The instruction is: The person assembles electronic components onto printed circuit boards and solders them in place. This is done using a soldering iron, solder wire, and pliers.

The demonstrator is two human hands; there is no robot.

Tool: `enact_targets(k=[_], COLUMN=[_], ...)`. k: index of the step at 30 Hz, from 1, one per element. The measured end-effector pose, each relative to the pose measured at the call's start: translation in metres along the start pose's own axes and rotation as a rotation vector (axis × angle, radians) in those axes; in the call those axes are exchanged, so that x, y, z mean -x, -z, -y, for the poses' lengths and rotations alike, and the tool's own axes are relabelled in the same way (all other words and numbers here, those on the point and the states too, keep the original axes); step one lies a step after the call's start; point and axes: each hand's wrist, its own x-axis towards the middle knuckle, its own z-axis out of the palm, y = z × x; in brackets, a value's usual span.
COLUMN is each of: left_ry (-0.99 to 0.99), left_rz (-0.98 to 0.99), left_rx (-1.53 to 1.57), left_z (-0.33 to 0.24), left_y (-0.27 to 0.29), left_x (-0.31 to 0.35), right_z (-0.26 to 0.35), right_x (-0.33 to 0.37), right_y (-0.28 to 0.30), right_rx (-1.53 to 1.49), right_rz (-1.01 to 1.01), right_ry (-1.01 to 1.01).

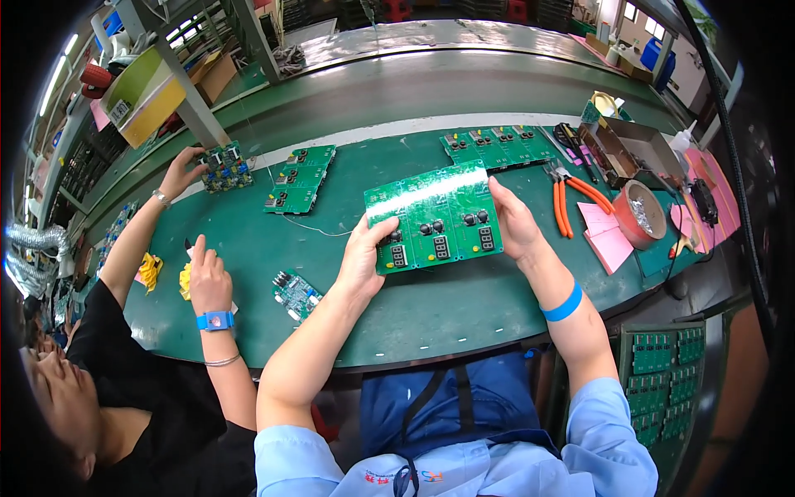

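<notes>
Left hand (pixel 361 258): grip closed on the circuit panel (pixel 424 209) at its left edge, thumb over the face.
Circuit panel: glossy green rectangle, round black buttons (pixel 431 229), held above the smooth green tabletop (pixel 406 323).
Right hand (pixel 517 222): grip closed at the panel's right edge.
Pliers (pixel 561 199): curved, orange-handled, right.

"So where are we?"
"Electronics workshop, we'd say: there's a long green-topped workbench (pixel 439 311), a rectangular green circuit board (pixel 432 214), orange-handled metal pliers (pixel 562 207)..."
"And look, we've got a black-sleeved co-worker (pixel 195 451) at the same bench!"
</notes>
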Motion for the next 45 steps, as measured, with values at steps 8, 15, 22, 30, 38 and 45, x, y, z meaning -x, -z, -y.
enact_targets(k=[8, 15, 22, 30, 38, 45], left_ry=[-0.025, -0.042, -0.043, -0.025, 0.055, 0.041], left_rz=[0.008, 0.034, 0.026, -0.006, 0.008, 0.173], left_rx=[0.003, -0.009, -0.023, -0.037, 0.055, 0.285], left_z=[0.002, 0.0, -0.004, -0.002, -0.003, -0.005], left_y=[0.0, 0.001, -0.003, -0.001, 0.0, 0.001], left_x=[0.001, -0.001, 0.004, 0.003, 0.0, -0.001], right_z=[0.001, 0.003, 0.003, -0.001, 0.002, 0.008], right_x=[0.002, 0.002, 0.003, -0.001, 0.002, 0.005], right_y=[-0.004, -0.009, -0.006, 0.003, -0.003, -0.006], right_rx=[-0.098, -0.079, -0.108, -0.07, -0.114, -0.251], right_rz=[0.011, 0.031, 0.039, 0.044, -0.04, -0.007], right_ry=[-0.034, -0.005, -0.004, -0.041, 0.01, 0.021])
